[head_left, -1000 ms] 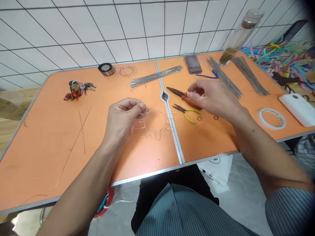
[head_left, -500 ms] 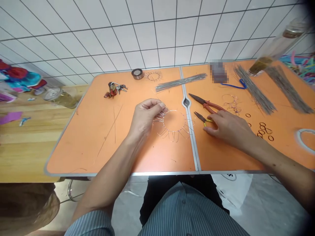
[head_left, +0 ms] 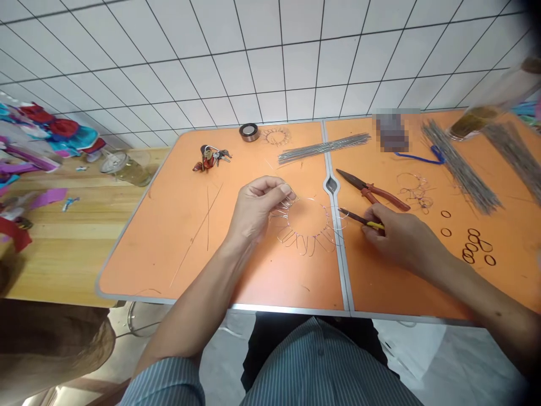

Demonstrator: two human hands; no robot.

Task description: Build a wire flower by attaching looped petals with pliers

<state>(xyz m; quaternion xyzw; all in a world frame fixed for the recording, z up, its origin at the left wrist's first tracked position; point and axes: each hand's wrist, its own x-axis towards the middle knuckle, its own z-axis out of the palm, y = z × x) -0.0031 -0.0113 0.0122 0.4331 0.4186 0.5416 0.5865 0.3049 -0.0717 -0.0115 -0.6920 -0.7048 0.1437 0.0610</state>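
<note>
My left hand [head_left: 260, 208] pinches the upper left edge of a round wire frame [head_left: 305, 235], a thin ring with wire loops fanning outward. The frame hangs over the orange table, close to its metal centre seam. In my right hand [head_left: 395, 234] is a small pair of needle-nose pliers [head_left: 357, 216] with yellow on the handle; the jaws are closed and point left toward the wire frame. Just beyond them lie larger pliers [head_left: 372, 189] with red handles. My palm and fingers hide most of the small pliers' grips.
Bundles of straight wire [head_left: 323, 149] lie at the back and right. A tape roll [head_left: 249, 132], keys [head_left: 213, 158], dark rings [head_left: 473, 245] and tangled wire [head_left: 416, 192] are on the orange table [head_left: 139, 254]. A jar [head_left: 127, 168] stands on the wooden table at left.
My right hand has closed around the small pliers, and their handles and jaws have come together. My left hand still holds the wire frame. The camera view has shifted left.
</note>
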